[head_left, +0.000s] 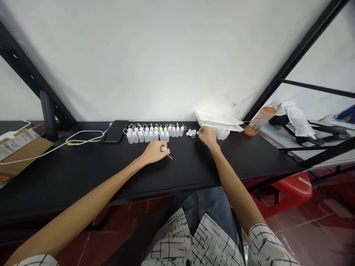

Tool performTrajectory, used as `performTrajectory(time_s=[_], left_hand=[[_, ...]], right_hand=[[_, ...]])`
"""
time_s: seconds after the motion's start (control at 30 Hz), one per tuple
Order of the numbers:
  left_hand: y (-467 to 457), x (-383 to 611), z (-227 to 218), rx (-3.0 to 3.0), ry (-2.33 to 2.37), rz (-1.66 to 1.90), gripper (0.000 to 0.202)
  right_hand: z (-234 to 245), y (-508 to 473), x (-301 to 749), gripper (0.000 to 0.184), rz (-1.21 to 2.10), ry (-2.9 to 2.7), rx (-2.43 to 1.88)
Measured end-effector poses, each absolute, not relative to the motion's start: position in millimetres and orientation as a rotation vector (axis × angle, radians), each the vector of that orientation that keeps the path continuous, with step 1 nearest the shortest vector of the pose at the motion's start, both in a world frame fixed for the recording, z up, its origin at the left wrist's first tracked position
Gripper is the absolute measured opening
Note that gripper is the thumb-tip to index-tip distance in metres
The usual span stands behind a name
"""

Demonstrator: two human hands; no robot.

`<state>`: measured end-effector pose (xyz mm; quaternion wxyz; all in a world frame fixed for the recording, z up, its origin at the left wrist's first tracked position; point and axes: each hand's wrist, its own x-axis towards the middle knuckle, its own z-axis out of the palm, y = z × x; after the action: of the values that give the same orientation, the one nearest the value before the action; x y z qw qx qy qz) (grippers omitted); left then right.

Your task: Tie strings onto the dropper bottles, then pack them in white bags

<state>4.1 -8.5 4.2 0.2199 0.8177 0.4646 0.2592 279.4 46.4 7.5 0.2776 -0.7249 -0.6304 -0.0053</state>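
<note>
My left hand (155,152) is wrapped round a small plastic bottle (163,148), whose top end and a thin white strap show at the thumb side. Over the table, my right hand (208,136) pinches a tiny white cap (198,132), mostly covered by the fingertips. Just left of those fingers lies a small pile of white caps (191,133) with straps. Rows of translucent squeeze bottles (151,135) with looped caps stand upright behind my left hand. Several more bottles (222,133) without visible loops are to the right of my right hand, partly hidden by it.
White paper sheets or bags (217,120) lie by the wall at the back right, near an orange drink bottle (259,121). A black phone (115,131) and a white cable (83,138) are on the left, beside a cardboard package (20,151). A red stool (291,192) stands below right.
</note>
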Motion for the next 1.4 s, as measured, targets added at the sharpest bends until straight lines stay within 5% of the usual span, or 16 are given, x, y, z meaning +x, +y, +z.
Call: performTrajectory(time_s=[0.13,0.37,1.4], left_hand=[[-7,4,5,2.284,1.306,0.692,0.021],[-3,2,3,2.349,1.350,0.686,0.018],[-12,11,2,2.473,1.510,0.455,0.015]], right_hand=[[17,39,277,0.016,0.474,-1.525,-1.487],[27,7,219,0.031,1.107,-1.634,-0.888],[16,-6,198,0.032,1.167,-1.928,-0.848]])
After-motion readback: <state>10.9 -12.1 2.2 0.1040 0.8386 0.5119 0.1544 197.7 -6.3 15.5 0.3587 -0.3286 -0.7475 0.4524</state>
